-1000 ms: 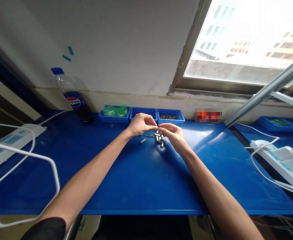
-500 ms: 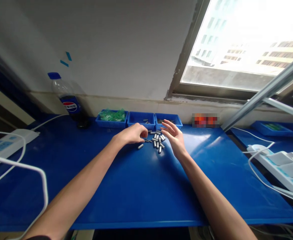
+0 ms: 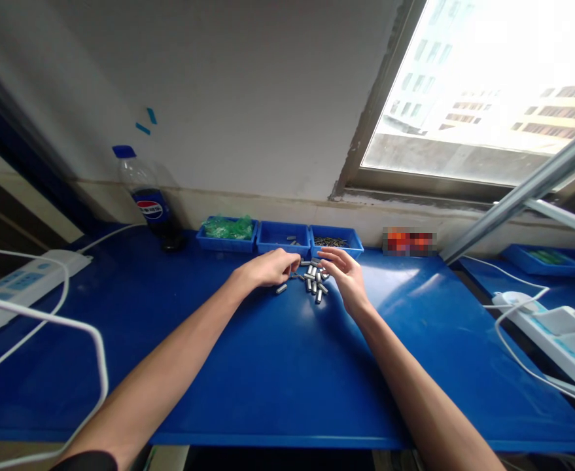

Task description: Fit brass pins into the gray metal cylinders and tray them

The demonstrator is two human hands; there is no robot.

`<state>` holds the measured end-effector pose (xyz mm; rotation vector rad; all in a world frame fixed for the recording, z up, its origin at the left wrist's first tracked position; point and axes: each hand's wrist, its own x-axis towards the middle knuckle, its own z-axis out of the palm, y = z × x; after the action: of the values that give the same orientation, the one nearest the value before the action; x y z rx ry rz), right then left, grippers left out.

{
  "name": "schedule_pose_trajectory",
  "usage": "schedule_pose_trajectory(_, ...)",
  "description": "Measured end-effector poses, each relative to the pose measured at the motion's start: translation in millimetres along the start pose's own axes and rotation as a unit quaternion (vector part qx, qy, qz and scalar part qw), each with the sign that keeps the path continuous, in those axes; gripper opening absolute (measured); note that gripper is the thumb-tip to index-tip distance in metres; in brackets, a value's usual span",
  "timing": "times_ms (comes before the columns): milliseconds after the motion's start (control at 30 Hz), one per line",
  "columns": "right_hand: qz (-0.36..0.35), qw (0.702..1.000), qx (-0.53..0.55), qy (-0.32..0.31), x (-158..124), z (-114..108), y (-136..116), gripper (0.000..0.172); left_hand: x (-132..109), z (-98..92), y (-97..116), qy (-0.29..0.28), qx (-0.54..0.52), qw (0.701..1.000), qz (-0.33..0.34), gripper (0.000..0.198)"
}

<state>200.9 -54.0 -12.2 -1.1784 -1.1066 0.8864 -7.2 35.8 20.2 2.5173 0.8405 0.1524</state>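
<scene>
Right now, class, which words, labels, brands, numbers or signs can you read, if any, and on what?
None reads with certainty.
Bottle: lettering on its round emblem, too small.
Left power strip: blue markings, too blurred.
Right power strip: likewise blurred.
Red-orange patch: pixelated, unreadable.

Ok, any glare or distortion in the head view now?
Head view: window washed out nearly white, glare on the table right of the right hand; head view, left: bottle leans, probably lens stretch; head view, back: reddish thing pixelated.
</scene>
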Motion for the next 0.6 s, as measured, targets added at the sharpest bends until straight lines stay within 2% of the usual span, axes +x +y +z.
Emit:
schedule_pose_trajectory(100,-0.003,1.0,-0.016,-0.006,0,-1,1,0.039,-2,-2.5,-2,0.012,-0.028,0.999,0.024,0.025)
schedule_pose_trajectory(300,-0.011,0.997,-0.064,-0.03,-3,1,-4,0.034,-3,-10.5,6,0.094,-0.143,0.983,0.071,0.019)
schedule_pose_trajectory(500,0.015,0.996,-0.041,-0.073,-5,5,-7,0.042,-2,-12.2,14,0.122,-0.19,0.97,0.088,0.025)
schedule_pose_trajectory(600,0.026,0.995,-0.023,-0.094,-6,5,-6,0.039,-2,-11.2,15,0.129,-0.192,0.968,0.092,0.027)
